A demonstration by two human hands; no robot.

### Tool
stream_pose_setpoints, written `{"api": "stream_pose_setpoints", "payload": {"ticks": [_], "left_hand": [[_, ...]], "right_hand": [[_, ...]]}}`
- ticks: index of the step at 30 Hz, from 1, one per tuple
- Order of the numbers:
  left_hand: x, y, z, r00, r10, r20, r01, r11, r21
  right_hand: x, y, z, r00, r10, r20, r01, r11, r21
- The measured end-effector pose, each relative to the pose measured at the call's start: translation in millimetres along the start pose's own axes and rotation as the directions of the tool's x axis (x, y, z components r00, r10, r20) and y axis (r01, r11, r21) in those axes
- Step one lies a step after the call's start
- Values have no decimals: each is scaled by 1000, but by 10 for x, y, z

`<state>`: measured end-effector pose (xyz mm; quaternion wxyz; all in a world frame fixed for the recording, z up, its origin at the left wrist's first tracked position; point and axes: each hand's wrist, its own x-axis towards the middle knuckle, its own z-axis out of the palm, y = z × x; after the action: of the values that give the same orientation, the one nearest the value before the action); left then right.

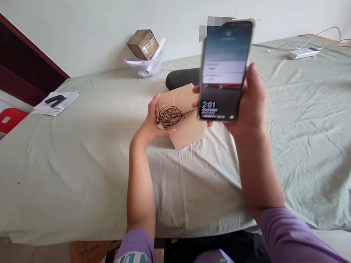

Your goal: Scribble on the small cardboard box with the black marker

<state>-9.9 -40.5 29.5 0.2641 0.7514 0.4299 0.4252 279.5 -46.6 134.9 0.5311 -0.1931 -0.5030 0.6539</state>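
Note:
My right hand point(253, 100) is wrapped around a smartphone point(222, 67), raised upright with its lit screen showing 2:01. Lower and to the left, my left hand point(149, 126) grips the near-left edge of a brown cardboard piece point(187, 133), thumb and fingers spread around its edge. A tangled coil of thin dark cord point(170, 116) lies against the cardboard beside that hand's fingers. One strand runs from the coil toward the phone and disappears behind it. The phone hides the right part of the cardboard.
A pale green cloth point(102, 174) covers the table. Behind are a clear plastic tub point(143, 69) bearing a taped brown box point(143, 44), and a black rounded object point(182, 77). Papers point(68, 102) with a black stapler point(55, 100) lie left; a white power strip point(303, 53) lies far right.

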Motion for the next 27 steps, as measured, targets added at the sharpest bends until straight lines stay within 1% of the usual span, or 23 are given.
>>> {"api": "stream_pose_setpoints", "payload": {"ticks": [1,3,4,5,6,7,8,9,11,12,14,17,19,23,25,27], "left_hand": [[-32,26,-39,1000,-24,8,24,1000,6],[-105,74,-132,998,-68,14,68,997,21],[-138,93,-180,996,-86,14,85,996,28],[-164,106,-222,995,-98,13,98,995,34],[-180,112,-256,994,-104,14,104,994,38],[-187,111,-280,994,-106,20,105,994,40],[-187,103,-293,994,-105,27,103,994,40],[-180,90,-298,994,-103,34,102,994,37],[-162,59,-288,994,-102,35,101,995,23],[-154,45,-280,994,-102,31,102,995,16],[-144,28,-265,995,-98,24,98,995,8],[-138,27,-255,996,-85,23,85,996,17],[-132,35,-250,996,-82,30,81,996,24],[-117,44,-229,996,-82,22,81,996,37],[-112,43,-220,997,-77,13,76,996,43],[-110,41,-216,997,-70,17,69,996,51]], "right_hand": [[93,9,-181,993,-59,-97,56,998,-36],[278,105,-595,968,-52,-245,27,994,-103],[358,189,-809,936,-50,-350,-2,989,-146],[424,291,-1012,888,-41,-457,-60,977,-204],[473,405,-1197,828,-17,-561,-143,960,-240],[505,523,-1358,757,44,-652,-242,946,-217],[520,639,-1490,699,161,-696,-346,929,-132],[523,749,-1594,690,233,-685,-396,914,-88],[505,944,-1731,701,337,-628,-453,891,-27],[493,1026,-1774,718,361,-595,-445,896,7],[474,1164,-1836,757,385,-528,-383,916,119],[470,1307,-1919,806,367,-464,-265,925,272],[476,1361,-1970,826,329,-457,-231,938,259],[508,1410,-2043,871,252,-421,-216,967,132],[535,1432,-2068,872,238,-428,-219,971,93],[570,1469,-2090,852,224,-473,-226,973,53]]}}
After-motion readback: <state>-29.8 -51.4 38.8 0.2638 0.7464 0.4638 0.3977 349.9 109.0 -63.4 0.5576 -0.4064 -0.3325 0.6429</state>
